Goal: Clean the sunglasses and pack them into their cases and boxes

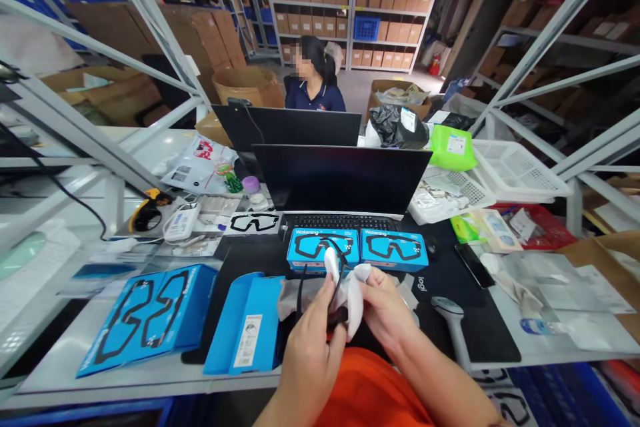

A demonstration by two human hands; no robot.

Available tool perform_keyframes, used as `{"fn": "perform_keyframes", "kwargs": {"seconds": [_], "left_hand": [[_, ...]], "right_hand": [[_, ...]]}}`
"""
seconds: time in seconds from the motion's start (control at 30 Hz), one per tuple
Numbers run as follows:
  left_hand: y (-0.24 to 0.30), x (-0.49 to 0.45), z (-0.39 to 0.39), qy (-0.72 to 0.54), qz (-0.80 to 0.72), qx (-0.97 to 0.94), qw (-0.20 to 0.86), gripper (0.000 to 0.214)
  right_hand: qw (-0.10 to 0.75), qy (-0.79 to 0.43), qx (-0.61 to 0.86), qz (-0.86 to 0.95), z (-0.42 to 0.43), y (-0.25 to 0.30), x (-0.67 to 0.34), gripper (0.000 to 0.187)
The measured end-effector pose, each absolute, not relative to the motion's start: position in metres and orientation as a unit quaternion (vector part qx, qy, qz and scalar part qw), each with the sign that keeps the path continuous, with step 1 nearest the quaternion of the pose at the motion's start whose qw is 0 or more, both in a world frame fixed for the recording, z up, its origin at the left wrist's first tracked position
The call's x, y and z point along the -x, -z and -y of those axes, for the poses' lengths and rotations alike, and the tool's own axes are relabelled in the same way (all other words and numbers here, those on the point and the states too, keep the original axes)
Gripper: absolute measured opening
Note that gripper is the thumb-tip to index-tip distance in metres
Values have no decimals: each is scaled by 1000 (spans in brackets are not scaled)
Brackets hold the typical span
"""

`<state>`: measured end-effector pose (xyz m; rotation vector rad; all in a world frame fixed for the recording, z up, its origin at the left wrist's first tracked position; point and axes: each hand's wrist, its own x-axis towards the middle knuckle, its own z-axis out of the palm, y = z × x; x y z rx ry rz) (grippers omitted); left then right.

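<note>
dark thin-armed glasses (340, 315), crumpled whitish cloth (355, 299)

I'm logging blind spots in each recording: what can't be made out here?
All in the head view:
Glasses: largely hidden by the left grip and cloth.
Label on the open box: print too small.
Rear monitor: lower part mostly behind the front monitor.
Blue crate, bottom left: cut off by the picture's bottom edge.
</note>
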<state>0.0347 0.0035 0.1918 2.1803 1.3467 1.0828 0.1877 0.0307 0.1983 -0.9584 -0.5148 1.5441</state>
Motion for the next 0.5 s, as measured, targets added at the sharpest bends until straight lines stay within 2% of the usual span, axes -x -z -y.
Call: {"fn": "perform_keyframes", "kwargs": {"seconds": [0.07,0.17,0.33,0.5], "left_hand": [[-192,-33,-4,-384,-491,-758,193,58],[-190,-32,-1,-393,-499,-742,213,53],[-189,-37,1,-390,-474,-756,229,53],[-190,-37,-1,-375,-488,-736,282,55]], "right_hand": [[596,-604,444,287,-22,-194,-186,55],[560,-568,476,370,-12,-190,-187,64],[591,-657,416,214,-25,-201,-195,50],[634,-592,436,238,-26,-192,-197,55]]}}
